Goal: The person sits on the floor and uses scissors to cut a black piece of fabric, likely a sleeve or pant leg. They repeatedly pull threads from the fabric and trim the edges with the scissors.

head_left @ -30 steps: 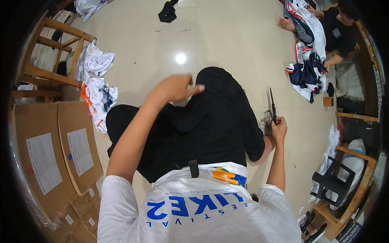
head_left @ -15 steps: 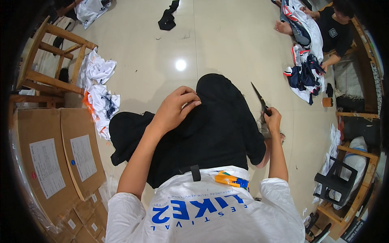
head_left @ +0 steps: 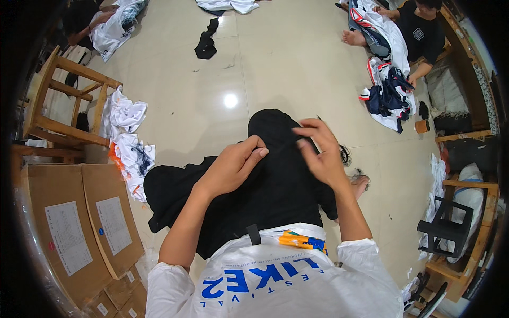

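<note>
Black cloth (head_left: 233, 222) covers my lap and raised knees; whether it is all trousers or partly a loose piece cannot be made out. Above it, my left hand (head_left: 236, 165) is closed, thumb and fingertips pressed together, and anything pinched there is too small to name. My right hand (head_left: 322, 156) hovers beside the black knee with its fingers apart and slightly blurred, apparently holding nothing. Behind that hand, a pair of black scissors (head_left: 345, 155) lies on the floor, its blades mostly hidden and only the handle loops and tip showing.
Cardboard boxes (head_left: 61, 183) stack up at my left, below a wooden stool (head_left: 79, 130) and crumpled white cloth (head_left: 127, 114). Two people sit farther off with garments: one at far left, one (head_left: 424, 37) at far right. A black stool-like frame (head_left: 448, 225) sits right, by wooden shelving.
My right hand has let go of the scissors, leaving them on the floor, and moved left toward my left hand. My left hand has shifted slightly and its fingers have closed together.
</note>
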Motion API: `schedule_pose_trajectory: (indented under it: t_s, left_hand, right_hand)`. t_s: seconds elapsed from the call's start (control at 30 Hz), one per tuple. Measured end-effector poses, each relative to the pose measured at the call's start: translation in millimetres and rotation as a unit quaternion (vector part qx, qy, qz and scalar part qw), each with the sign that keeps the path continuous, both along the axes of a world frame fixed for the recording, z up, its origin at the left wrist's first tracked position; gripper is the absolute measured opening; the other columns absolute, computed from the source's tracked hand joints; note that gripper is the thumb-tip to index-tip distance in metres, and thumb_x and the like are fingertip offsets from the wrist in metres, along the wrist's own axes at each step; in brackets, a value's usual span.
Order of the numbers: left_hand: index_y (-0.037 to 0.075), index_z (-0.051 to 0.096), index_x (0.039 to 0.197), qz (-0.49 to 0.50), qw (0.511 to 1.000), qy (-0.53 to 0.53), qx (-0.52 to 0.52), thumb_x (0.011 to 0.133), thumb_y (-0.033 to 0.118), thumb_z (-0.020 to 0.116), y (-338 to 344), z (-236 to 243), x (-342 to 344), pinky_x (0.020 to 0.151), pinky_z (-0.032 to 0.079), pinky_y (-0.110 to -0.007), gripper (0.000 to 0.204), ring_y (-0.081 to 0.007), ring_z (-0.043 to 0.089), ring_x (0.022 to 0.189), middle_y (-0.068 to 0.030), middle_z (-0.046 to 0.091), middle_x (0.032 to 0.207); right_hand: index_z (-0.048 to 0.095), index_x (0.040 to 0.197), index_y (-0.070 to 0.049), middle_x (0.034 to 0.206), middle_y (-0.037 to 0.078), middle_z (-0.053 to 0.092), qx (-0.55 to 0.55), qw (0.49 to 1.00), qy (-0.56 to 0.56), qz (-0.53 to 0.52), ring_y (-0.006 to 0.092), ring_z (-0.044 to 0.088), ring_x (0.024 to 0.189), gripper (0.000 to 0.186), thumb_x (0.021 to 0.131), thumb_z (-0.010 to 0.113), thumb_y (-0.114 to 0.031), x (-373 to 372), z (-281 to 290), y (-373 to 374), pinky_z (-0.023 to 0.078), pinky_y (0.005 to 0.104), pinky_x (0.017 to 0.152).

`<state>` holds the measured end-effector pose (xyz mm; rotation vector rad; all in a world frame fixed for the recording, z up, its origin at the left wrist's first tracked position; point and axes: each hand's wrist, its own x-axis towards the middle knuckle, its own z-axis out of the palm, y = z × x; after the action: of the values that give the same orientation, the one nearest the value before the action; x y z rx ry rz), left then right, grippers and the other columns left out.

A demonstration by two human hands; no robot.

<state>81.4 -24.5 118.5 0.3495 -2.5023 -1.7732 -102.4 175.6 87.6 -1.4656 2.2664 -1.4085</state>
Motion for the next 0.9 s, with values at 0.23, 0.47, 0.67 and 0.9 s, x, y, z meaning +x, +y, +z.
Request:
schedule_pose_trajectory:
  t_s: [0.23,0.47,0.67,0.9]
  left_hand:
    - [0.001,0.056,0.102,0.027,0.999,0.019,-0.021,0.110,0.020,0.052,-11,8,12,0.070,0.043,-0.034,0.021,-0.0214,0.047,0.072,-0.0114,0.054,0.079]
    - [0.001,0.061,0.106,0.023,0.995,-0.027,0.096,0.100,0.023,0.071,-8,4,20,0.071,0.045,-0.031,0.025,-0.0102,0.050,0.077,0.0005,0.063,0.085]
    - [-0.001,0.070,0.107,0.005,0.995,-0.081,0.065,0.091,0.023,0.083,-10,-1,27,0.071,0.046,-0.026,0.032,-0.0063,0.055,0.081,0.0023,0.066,0.084]
    - [-0.003,0.074,0.109,0.005,0.994,-0.079,0.069,0.090,0.021,0.083,-20,18,47,0.066,0.047,-0.027,0.031,-0.0073,0.057,0.073,-0.0018,0.071,0.079]
  right_hand:
    - [0.068,0.108,-0.001,0.097,0.014,0.072,0.298,0.916,-0.152,0.223,0.0272,0.069,0.091,0.019,0.096,0.071,-0.016,12,57,-34,0.051,0.0339,0.079]
    - [0.064,0.098,-0.005,0.091,0.000,0.064,0.050,0.899,-0.401,0.171,0.0102,0.057,0.086,0.025,0.109,0.058,-0.026,4,56,-32,0.047,0.0264,0.079]
    - [0.057,0.095,-0.008,0.086,0.003,0.059,-0.165,0.778,-0.586,0.155,0.0136,0.057,0.076,0.021,0.111,0.053,-0.022,25,47,-52,0.051,0.0306,0.080]
    - [0.056,0.097,-0.010,0.073,-0.004,0.040,-0.225,0.742,-0.621,0.111,0.0077,0.036,0.062,0.015,0.109,0.056,-0.018,-17,60,-47,0.038,0.0260,0.060]
